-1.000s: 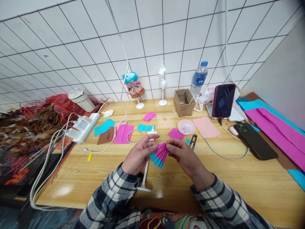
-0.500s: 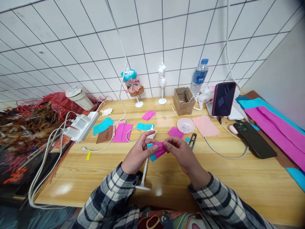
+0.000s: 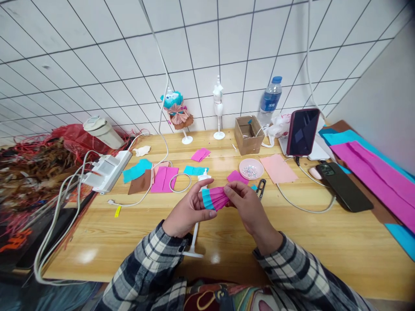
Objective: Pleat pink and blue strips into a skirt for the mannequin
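Between my hands is a pleated piece of crepe paper, magenta with a blue strip along its left end. My right hand pinches the gathered right end between thumb and fingers. Around the blue end, my left hand has its thumb and index finger spread apart, with other fingers partly hidden behind the paper. Below my hands, a white doll stand leans at a tilt, its upper part partly covered by my left hand. Just beyond lie a magenta paper piece and a pink dish of small beads.
A dressed doll form and a bare white one stand by the wall. Nearby are a cardboard box, a water bottle, phones, coloured paper, a power strip and loose cables.
My left thumb has come off the paper's face and moved below it. The pleats now fan out flatter, showing the blue end upright. The view has shifted slightly.
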`<state>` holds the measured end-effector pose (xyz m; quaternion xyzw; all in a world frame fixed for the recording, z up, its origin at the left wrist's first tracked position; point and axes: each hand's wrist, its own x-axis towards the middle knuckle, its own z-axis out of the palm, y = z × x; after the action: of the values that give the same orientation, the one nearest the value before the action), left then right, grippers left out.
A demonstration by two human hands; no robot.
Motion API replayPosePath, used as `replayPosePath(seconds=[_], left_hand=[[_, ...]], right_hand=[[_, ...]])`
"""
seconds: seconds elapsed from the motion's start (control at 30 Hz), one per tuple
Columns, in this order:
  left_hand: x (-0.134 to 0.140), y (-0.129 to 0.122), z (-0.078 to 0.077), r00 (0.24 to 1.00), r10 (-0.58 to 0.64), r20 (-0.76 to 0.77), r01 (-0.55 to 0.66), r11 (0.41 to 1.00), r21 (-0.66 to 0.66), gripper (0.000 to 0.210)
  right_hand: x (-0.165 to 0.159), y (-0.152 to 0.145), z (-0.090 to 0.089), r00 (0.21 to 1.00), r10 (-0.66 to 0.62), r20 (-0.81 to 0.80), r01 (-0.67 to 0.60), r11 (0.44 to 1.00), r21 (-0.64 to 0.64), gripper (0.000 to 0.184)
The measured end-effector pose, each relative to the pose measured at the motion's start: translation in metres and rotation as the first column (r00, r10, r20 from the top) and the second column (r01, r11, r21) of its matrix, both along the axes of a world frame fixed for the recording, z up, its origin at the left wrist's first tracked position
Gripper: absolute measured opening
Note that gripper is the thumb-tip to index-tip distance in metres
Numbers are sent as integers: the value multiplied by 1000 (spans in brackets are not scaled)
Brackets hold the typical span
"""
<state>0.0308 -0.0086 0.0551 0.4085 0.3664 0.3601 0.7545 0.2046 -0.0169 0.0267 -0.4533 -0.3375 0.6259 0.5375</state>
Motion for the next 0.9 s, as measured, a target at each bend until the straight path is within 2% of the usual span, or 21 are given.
replayPosePath(seconds=[0.17, 0.33, 0.47, 0.6, 0.73, 0.83, 0.9], left_hand=[[-1, 0, 0, 997, -12, 72, 15, 999, -42, 81], [1, -3, -7, 999, -8, 36, 9, 999, -31, 80], [4, -4, -11, 998, 44, -50, -42, 999, 23, 72], [8, -5, -9, 991, 128, -40, -125, 989, 76, 75], [12, -8, -7, 974, 224, -33, -224, 974, 4, 57], [15, -9, -8, 964, 266, -28, -265, 964, 10, 57], [15, -9, -10, 968, 248, -31, -247, 969, 29, 57]], right_hand=[[-3, -3, 3, 998, 21, -66, -25, 998, -50, 35], [-5, -3, 1, 997, -79, 9, 79, 996, -37, 35], [-6, -4, -1, 993, -118, 10, 118, 993, -9, 36], [-9, -5, 0, 980, -197, 24, 196, 980, 27, 36], [-13, -8, -3, 972, -228, 63, 222, 971, 89, 32], [-15, -8, -6, 971, -235, 43, 231, 970, 72, 32], [-17, -8, -8, 971, -237, 21, 236, 971, 46, 32]])
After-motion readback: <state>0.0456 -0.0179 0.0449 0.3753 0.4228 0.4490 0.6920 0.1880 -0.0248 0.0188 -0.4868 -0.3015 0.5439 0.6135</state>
